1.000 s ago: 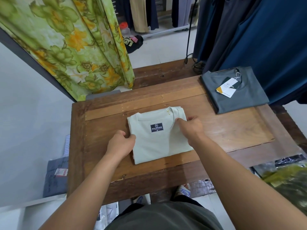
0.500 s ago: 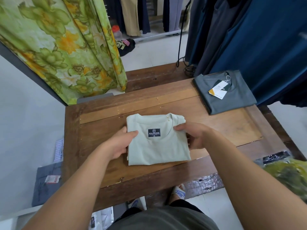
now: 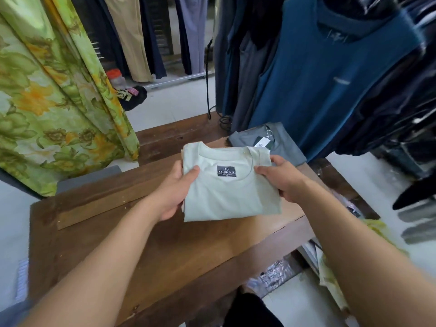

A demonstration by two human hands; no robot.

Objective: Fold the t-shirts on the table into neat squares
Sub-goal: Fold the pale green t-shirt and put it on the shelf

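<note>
Pale green t-shirt [image 3: 226, 194], folded into a compact square, sits between both hands over the middle of the wooden table [image 3: 165, 251] in the head view. Its collar faces away from the person, and a dark woven label [image 3: 226, 171] shows just inside the neckline. The shirt looks raised off the table top, its far edge overlapping things behind it (whether the near edge touches the wood I cannot tell).

The left hand [image 3: 175, 192] grips the shirt's left edge, with the thumb lying on top of the fabric and the fingers tucked underneath. The right hand [image 3: 283, 178] grips the right edge in the same way, its thumb on top near the collar and its fingers curled round behind the fold.

At the table's far right corner lies a grey t-shirt [image 3: 285, 147], also folded, with a white hang tag [image 3: 262, 143] on its collar. It is apart from the hands.

A green and yellow floral curtain [image 3: 59, 102] hangs to the left of the table. On the right, a blue garment [image 3: 330, 79] hangs just above the grey shirt, among darker clothes. Trousers [image 3: 127, 36] hang on a rail at the back, and a black cable [image 3: 207, 86] drops to the table's far edge.
</note>
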